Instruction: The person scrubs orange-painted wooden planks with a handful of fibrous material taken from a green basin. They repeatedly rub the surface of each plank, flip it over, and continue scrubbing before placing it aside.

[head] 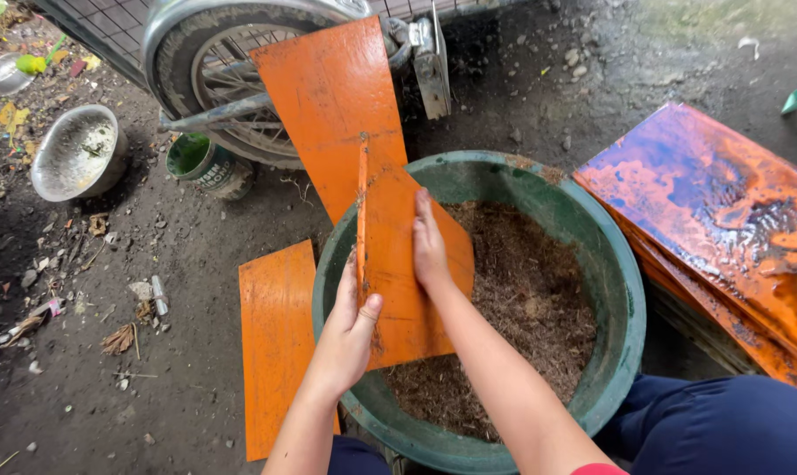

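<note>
Head view: the left hand [350,321] is gripping one orange board [407,264] on edge over the green tub [622,290], long axis pointing away; the right hand [429,246] is pressing flat. Three more boards are lying around.

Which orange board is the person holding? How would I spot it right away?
Find the big green tub of brown, crumbly stuff in the middle. Over its left rim, the left hand grips an orange board while the right hand presses flat on it. Unlike the orange boards on the ground, it is lifted, with a thin strip standing edge-up.
</note>
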